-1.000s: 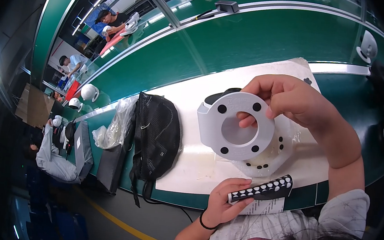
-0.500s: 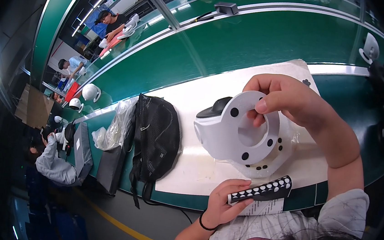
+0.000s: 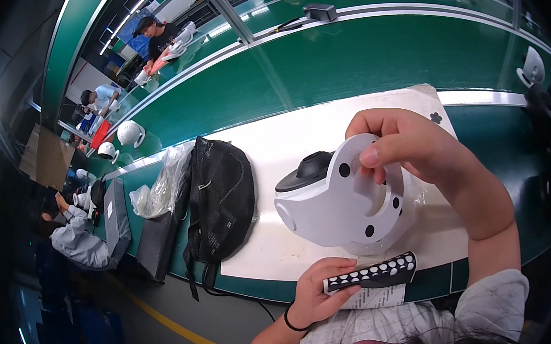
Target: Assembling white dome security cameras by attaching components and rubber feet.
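A white plastic housing [image 3: 305, 210] with a black domed part [image 3: 313, 167] at one end is tilted above the white mat [image 3: 268, 250]. Its ring-shaped base faces me and carries black round pads [image 3: 370, 231]. My right hand [image 3: 399, 140] closes on the ring's upper rim, the thumb on the face and some fingertips showing through the opening. Nearer my body, my left hand [image 3: 318, 287] pinches a black strip with rows of white round spots [image 3: 371, 273]. A printed paper [image 3: 379, 297] lies beneath that strip.
A black mesh bag [image 3: 224, 200] lies at the mat's left, beside clear plastic bags [image 3: 162, 188] and a dark grey box [image 3: 156, 243]. Glass-topped green tables stretch across the back. More white units [image 3: 129, 133] stand left. Co-workers sit at far left and beyond the glass.
My right hand has tipped the housing, so its ring is seen more aslant and the black dome shows more. The dotted white piece beneath is now mostly hidden. My left hand barely moves.
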A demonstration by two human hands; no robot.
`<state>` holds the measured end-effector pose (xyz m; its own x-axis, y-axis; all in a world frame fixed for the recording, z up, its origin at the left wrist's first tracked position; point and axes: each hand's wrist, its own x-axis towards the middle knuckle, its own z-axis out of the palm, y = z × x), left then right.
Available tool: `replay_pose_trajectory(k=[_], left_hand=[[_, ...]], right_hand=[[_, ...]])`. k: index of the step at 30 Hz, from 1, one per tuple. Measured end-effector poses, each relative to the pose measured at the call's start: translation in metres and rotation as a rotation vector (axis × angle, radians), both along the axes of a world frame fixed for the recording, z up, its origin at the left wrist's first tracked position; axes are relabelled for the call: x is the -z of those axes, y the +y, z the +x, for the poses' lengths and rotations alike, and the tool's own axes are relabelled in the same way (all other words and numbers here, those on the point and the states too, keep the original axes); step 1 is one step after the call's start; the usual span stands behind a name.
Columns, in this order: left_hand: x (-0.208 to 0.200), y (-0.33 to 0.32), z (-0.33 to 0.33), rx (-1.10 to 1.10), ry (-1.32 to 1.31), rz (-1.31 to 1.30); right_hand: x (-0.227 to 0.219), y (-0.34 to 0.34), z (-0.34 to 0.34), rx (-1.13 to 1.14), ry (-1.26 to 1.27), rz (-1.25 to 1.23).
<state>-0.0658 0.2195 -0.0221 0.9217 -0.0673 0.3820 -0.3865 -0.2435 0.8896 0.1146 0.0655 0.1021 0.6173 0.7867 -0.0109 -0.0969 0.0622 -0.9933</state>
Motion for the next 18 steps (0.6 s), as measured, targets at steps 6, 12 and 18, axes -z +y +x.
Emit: replay_pose_trajectory(k=[6, 12, 18], left_hand=[[0.0007, 0.0001, 0.0, 0.005, -0.008, -0.001], [0.0006, 0.0003, -0.0001, 0.003, -0.009, -0.002], [0.0027, 0.0001, -0.0015, -0.006, 0.017, -0.025]], right_hand=[[-0.0025, 0.0002, -0.002, 0.013, -0.007, -0.018], [-0.0015, 0.0011, -0.0009, 0.043, -0.061, -0.058], [0.0007, 0.004, -0.0022, 0.05, -0.061, -0.08]])
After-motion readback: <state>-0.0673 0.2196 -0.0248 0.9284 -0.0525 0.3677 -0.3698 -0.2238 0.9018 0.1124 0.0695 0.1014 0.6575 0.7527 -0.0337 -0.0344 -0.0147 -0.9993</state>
